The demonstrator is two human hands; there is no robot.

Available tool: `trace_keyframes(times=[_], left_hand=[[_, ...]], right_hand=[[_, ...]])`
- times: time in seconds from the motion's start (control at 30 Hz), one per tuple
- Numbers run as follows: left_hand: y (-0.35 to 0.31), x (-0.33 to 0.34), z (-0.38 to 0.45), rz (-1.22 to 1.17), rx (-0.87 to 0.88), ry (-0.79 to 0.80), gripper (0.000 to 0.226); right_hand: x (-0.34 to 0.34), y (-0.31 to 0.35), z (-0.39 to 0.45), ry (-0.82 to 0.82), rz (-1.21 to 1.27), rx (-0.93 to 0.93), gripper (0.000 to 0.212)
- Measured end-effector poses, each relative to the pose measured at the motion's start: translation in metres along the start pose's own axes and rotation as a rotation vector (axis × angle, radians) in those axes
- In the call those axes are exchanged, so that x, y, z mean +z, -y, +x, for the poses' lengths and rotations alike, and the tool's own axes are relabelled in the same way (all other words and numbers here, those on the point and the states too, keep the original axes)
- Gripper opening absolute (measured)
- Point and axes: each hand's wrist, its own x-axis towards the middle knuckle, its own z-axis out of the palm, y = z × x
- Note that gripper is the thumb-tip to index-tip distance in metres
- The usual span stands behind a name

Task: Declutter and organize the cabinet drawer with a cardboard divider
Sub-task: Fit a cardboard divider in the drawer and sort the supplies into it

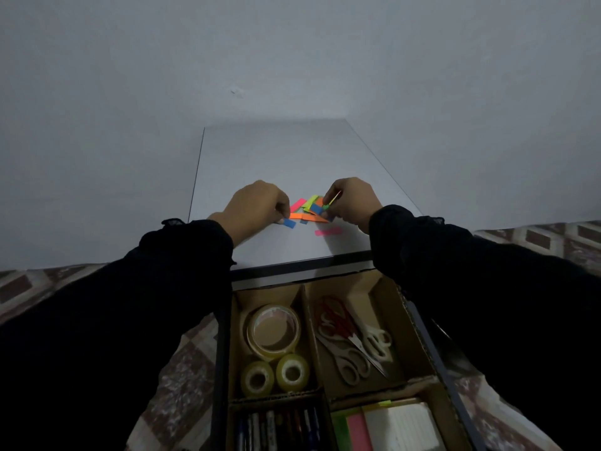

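On the white cabinet top (pixel 292 157) lies a small heap of coloured sticky flags (pixel 309 208): orange, pink, green, blue. My left hand (pixel 257 203) pinches a blue flag (pixel 289 222) at the heap's left edge. My right hand (pixel 353 203) grips several flags (pixel 328 205) at the heap's right side, one green strip sticking up between its fingers. A lone pink flag (pixel 328 232) lies nearer to me. Below, the open drawer holds a cardboard divider (pixel 305 320) with filled compartments.
Compartments hold three tape rolls (pixel 273 333), two pairs of scissors (pixel 351 336), several pens (pixel 276 424) and sticky note pads (pixel 383 424). Plain walls stand behind and to the right of the cabinet. A patterned tiled floor (pixel 182 385) lies on both sides.
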Motion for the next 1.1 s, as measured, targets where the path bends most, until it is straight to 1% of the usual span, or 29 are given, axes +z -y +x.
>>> trace_keyframes(times=[0.07, 0.13, 0.2, 0.27, 0.37, 0.47, 0.6, 0.67, 0.77, 0.83, 0.93, 1.0, 1.1], left_hand=[[0.0, 0.0, -0.002, 0.024, -0.003, -0.015, 0.013], [0.0, 0.0, -0.002, 0.031, -0.016, -0.024, 0.013], [0.0, 0.0, -0.001, 0.015, -0.027, -0.021, 0.014], [-0.001, -0.002, -0.002, -0.036, -0.043, 0.007, 0.015], [0.0, -0.005, -0.005, -0.099, -0.068, 0.005, 0.015], [0.0, -0.005, -0.01, -0.124, -0.083, -0.022, 0.014], [-0.001, -0.006, -0.012, -0.109, -0.09, -0.018, 0.014], [-0.002, -0.006, -0.012, -0.097, -0.088, -0.011, 0.018], [-0.005, -0.004, -0.012, -0.072, -0.1, -0.003, 0.031], [-0.005, -0.004, -0.011, -0.064, -0.118, 0.014, 0.034], [-0.003, -0.002, -0.01, -0.083, -0.125, 0.021, 0.023], [-0.001, -0.001, -0.011, -0.086, -0.119, -0.021, 0.017], [0.0, -0.002, -0.014, -0.129, -0.129, -0.071, 0.013]], right_hand=[[-0.003, 0.002, -0.002, 0.028, 0.024, -0.015, 0.015], [-0.007, 0.007, -0.004, 0.094, 0.027, -0.021, 0.012], [-0.012, 0.011, -0.006, 0.161, -0.017, -0.03, 0.011], [-0.017, 0.013, -0.009, 0.192, -0.071, -0.04, 0.014], [-0.023, 0.012, -0.012, 0.175, -0.082, -0.029, 0.014], [-0.021, 0.01, -0.015, 0.176, -0.092, 0.014, 0.022], [-0.007, 0.011, -0.014, 0.136, -0.201, -0.045, 0.033], [-0.002, 0.014, -0.011, 0.111, -0.274, -0.082, 0.033], [0.004, 0.019, -0.013, 0.114, -0.374, -0.132, 0.031], [0.008, 0.02, -0.014, 0.109, -0.405, -0.14, 0.029], [0.011, 0.019, -0.015, 0.062, -0.443, -0.141, 0.026], [0.01, 0.018, -0.016, 0.035, -0.455, -0.148, 0.025], [0.007, 0.017, -0.018, 0.023, -0.465, -0.163, 0.025]])
